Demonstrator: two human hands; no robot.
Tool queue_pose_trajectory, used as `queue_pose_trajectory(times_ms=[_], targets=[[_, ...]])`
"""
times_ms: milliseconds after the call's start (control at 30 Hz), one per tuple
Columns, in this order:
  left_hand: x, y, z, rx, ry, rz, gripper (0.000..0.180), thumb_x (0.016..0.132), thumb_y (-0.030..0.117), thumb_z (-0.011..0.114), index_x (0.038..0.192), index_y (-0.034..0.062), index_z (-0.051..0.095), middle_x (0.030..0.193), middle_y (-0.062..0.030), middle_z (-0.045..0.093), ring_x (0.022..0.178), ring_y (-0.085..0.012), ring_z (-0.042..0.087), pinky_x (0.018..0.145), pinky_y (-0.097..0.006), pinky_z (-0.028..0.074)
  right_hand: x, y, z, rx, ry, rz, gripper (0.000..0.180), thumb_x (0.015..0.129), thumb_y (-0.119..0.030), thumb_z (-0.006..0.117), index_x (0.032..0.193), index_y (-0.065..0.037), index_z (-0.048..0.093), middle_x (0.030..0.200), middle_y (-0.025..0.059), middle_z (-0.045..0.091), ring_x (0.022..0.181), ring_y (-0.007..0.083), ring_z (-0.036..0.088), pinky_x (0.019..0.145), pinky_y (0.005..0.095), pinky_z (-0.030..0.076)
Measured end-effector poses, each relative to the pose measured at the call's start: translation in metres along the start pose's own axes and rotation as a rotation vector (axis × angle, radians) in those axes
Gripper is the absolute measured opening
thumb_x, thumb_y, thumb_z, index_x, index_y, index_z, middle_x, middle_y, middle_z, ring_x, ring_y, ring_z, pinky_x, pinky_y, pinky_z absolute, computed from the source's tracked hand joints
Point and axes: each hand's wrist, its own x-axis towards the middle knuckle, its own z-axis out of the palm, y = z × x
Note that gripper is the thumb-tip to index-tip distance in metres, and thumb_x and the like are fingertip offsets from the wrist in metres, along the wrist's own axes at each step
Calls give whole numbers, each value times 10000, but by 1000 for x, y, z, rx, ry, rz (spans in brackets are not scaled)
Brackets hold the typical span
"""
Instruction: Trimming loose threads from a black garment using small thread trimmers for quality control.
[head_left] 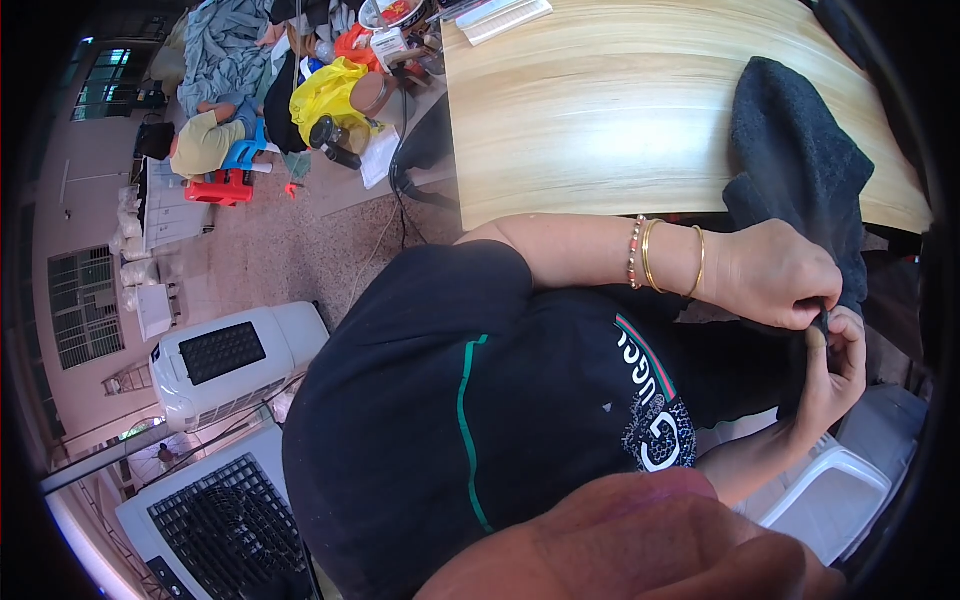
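A dark charcoal, fuzzy-looking cloth (pixel 795 135) lies over the right end of a wooden table (pixel 590 110) and hangs past its edge. My left hand (pixel 780 275), with bracelets on its wrist, is closed on a narrow edge of this cloth. Just below it, my right hand (pixel 838 375) pinches the same dark material, thumb up against the fingers. Both hands meet beside the table edge, fingertips nearly touching. What exactly sits between the fingertips is partly hidden.
White air coolers (pixel 235 350) stand at the lower left. Near my right forearm is a white plastic bin (pixel 835 500). Beyond the table's left side are a yellow bag (pixel 325 95), cables and a heap of grey-blue cloth (pixel 225 55). Another person (pixel 205 140) sits farther off.
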Motion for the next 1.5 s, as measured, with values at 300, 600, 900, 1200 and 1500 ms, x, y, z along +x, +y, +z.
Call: queue_pose_trajectory(times_ms=[300, 600, 900, 1200, 1500], targets=[[-15, -27, -16, 165, -42, 20, 142, 839, 234, 704, 878, 100, 683, 838, -55, 678, 809, -255, 670, 691, -384, 519, -7, 17, -41, -14, 361, -139, 164, 882, 92, 642, 1033, 33, 621, 1132, 115, 604, 959, 158, 586, 899, 245, 447], [-7, -39, -62, 47, -72, -182, 174, 868, 194, 689, 949, 42, 716, 898, -93, 698, 844, -247, 669, 744, -329, 524, -48, 20, -59, -310, -241, 273, 165, 792, 31, 720, 893, 21, 590, 898, 46, 550, 811, 119, 488, 728, 223, 369], [-28, -58, -82, 324, -382, -329, 171, 879, 219, 668, 951, 77, 730, 913, -101, 688, 882, -293, 658, 777, -380, 522, -77, 39, -89, -151, -122, 492, 83, 961, -28, 598, 1025, 13, 631, 1020, 25, 618, 939, 102, 551, 858, 208, 418], [-41, -54, -96, -215, -371, -624, 289, 908, 322, 693, 971, 40, 698, 826, -2, 643, 794, -112, 604, 723, -281, 476, -96, 83, -98, -89, 231, 195, 206, 947, -8, 607, 1141, 48, 647, 1098, 97, 673, 1017, 149, 600, 952, 253, 438], [-22, -32, -51, -965, -167, -863, 215, 947, 255, 655, 1005, 53, 701, 919, 4, 692, 883, -84, 633, 716, -247, 529, -103, 65, -85, -119, 405, -40, 214, 896, 118, 583, 1096, 69, 642, 1074, 161, 633, 1021, 247, 591, 947, 337, 463]])
